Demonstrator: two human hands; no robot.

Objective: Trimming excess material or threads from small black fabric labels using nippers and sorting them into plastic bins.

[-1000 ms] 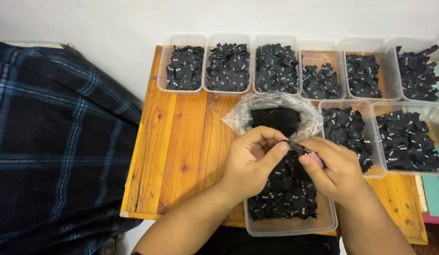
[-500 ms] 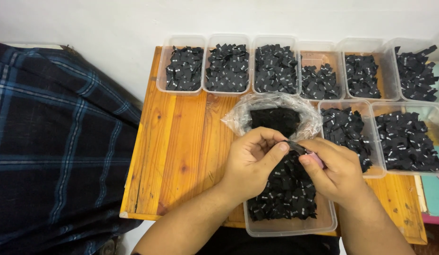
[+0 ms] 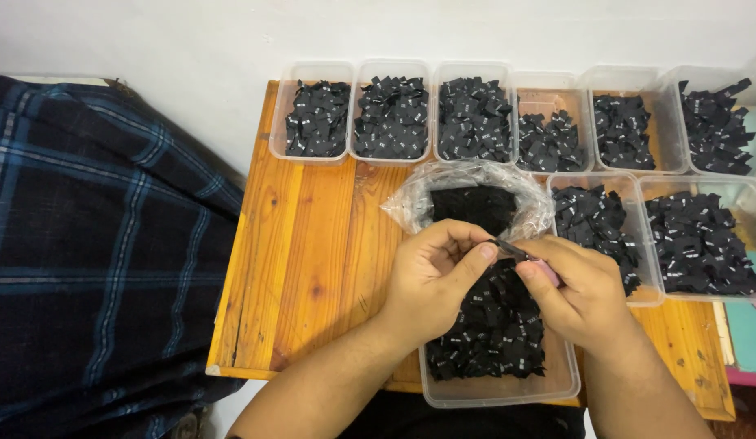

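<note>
Looking down from the head camera, two bare hands meet over a clear plastic tub (image 3: 498, 389) at the near edge of the wooden tabletop (image 3: 313, 244). The left hand (image 3: 431, 276) has its fingers pressed together, pinching one small black fabric label (image 3: 508, 246). The right hand (image 3: 577, 289) pinches the other end of the same label, and something small and pink (image 3: 549, 270) peeks out from its grip; I cannot tell what it is. The tub below the hands is full of small black labels with tiny white marks. Just behind the hands sits an open clear plastic bag (image 3: 467, 195) with more black pieces inside. A row of clear tubs (image 3: 392, 114) full of the same labels lines the far edge, and two more tubs (image 3: 699, 240) sit to the right. A dark blue plaid cloth (image 3: 93, 244) lies to the left of the tabletop.
</note>
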